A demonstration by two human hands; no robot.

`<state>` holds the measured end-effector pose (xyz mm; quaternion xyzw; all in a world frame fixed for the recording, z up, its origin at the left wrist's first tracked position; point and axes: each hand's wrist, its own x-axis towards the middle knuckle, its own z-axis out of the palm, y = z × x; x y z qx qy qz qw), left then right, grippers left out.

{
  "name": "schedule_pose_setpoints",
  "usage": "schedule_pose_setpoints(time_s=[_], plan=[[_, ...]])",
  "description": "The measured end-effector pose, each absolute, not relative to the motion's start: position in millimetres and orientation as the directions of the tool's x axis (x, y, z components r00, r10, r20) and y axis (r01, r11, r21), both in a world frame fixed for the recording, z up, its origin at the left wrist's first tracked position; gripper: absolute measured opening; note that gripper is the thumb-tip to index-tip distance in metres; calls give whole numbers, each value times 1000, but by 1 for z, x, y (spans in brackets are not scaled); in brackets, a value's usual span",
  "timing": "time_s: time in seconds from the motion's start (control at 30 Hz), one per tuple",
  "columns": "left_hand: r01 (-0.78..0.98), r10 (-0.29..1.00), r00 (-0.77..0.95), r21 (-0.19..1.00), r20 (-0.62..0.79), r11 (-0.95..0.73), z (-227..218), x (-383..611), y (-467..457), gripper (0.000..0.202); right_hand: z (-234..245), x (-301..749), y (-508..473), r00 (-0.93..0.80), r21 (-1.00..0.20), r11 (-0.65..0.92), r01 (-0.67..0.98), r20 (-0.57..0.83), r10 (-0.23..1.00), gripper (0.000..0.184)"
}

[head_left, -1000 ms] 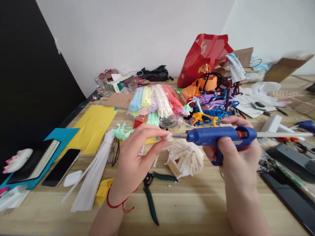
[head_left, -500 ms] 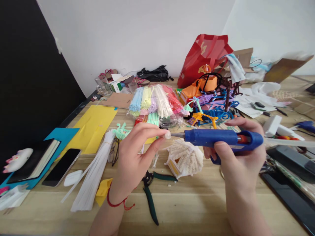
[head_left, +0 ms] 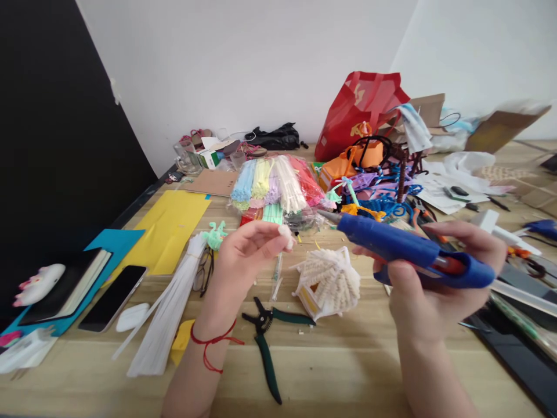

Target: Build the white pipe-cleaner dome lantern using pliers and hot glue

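Observation:
My left hand is closed, pinching a small white fuzzy piece between thumb and fingertips. In my right hand is a blue hot glue gun, its metal nozzle tilted up to the left and apart from the white piece. A clear glue stick sticks out behind the gun. Below and between the hands, a cream umbrella-shaped craft piece of twisted fuzzy stems rests on the table. Green-handled wire strippers lie spread in front of my left hand.
White strips, a phone, a white earphone case and yellow sheets lie left. Bagged pipe cleaners sit behind my hands. A red bag and a colourful craft pile stand back right; a black tablet lies at right.
My right hand has drawn the glue gun rightward, away from the white piece, and tilted its nozzle upward. My left hand has shifted slightly left, still holding the piece.

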<state>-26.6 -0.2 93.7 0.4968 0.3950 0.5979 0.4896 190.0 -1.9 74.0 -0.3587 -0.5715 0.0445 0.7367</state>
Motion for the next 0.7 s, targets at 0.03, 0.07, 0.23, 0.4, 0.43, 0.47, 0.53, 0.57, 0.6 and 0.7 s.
schedule_pose_setpoints(time_s=[0.03,0.07,0.23,0.4,0.43,0.47,0.53,0.57,0.6,0.7], plan=[[-219,980,-16,956,197,-196,94,-27,1,13,76,187,-2,365,-612,725,316,784,502,46],[-229,982,-11,956,186,-184,93,-26,1,13,77,185,-2,379,-643,707,295,758,531,44],[-141,984,-26,974,176,-178,92,-24,2,10,79,180,-6,337,-799,594,90,586,737,44],[-27,969,20,969,247,-246,92,-19,1,5,82,179,-9,306,-824,566,34,548,779,42],[-35,969,13,969,247,-246,92,-19,2,5,83,180,-9,297,-831,556,25,537,789,42],[-66,972,-6,970,236,-236,91,-19,2,6,82,180,-10,289,-835,550,12,529,798,41],[-192,983,-51,964,179,-185,90,-21,4,11,81,182,-9,284,-832,555,-9,530,799,40],[-274,988,-56,950,142,-152,90,-21,5,16,80,184,-9,291,-820,572,-1,547,785,40],[-357,993,-47,926,111,-121,89,-22,7,20,78,185,-9,308,-807,590,24,568,763,40],[-545,998,40,838,57,-26,90,-23,9,28,73,189,-8,335,-789,599,136,606,722,42]])
